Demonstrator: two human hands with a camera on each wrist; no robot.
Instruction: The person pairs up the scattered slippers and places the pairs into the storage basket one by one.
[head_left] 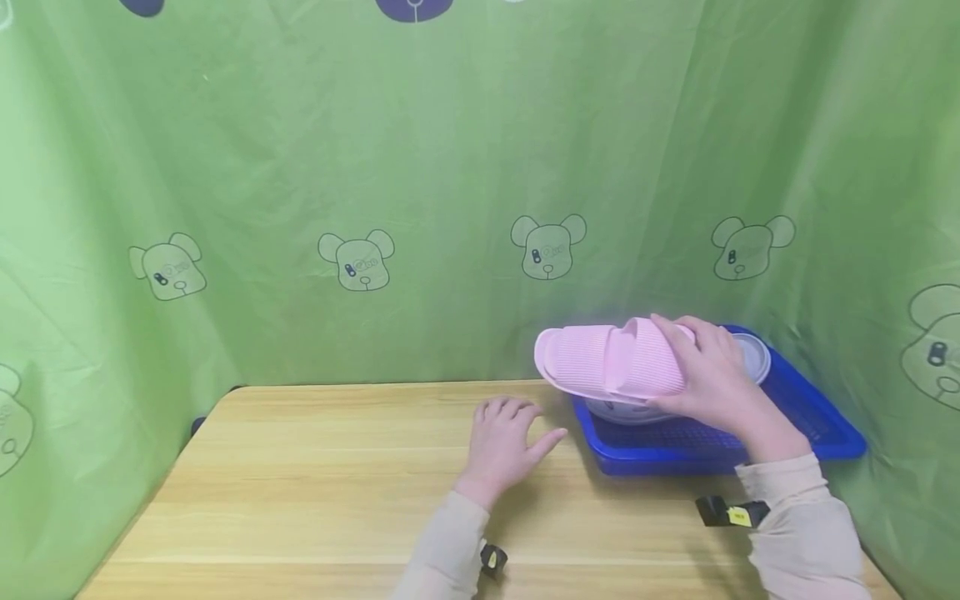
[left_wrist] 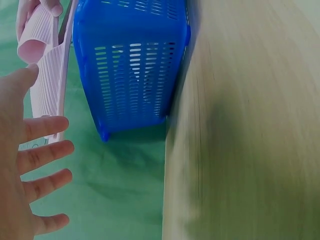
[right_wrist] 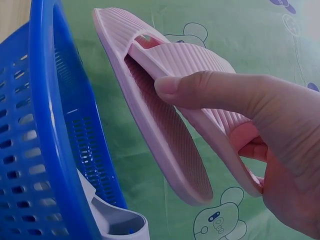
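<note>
Holding the pink slipper (head_left: 611, 360) in my right hand (head_left: 716, 379), thumb over the strap, fingers under the sole; it hangs right of frame centre, above the blue basket (head_left: 817, 417) and the white bowl (head_left: 753, 357) inside it. Left hand (head_left: 502, 437) lies flat on the surface (head_left: 300, 483), fingers relaxed, holding nothing. Risks: the grip sits at one end, so the long free end could tip and slide out, or clip the bowl or basket rim. Readable text: none; small yellow tag on my wrist strap is illegible. Backdrop bears cartoon bear heads only.
</note>
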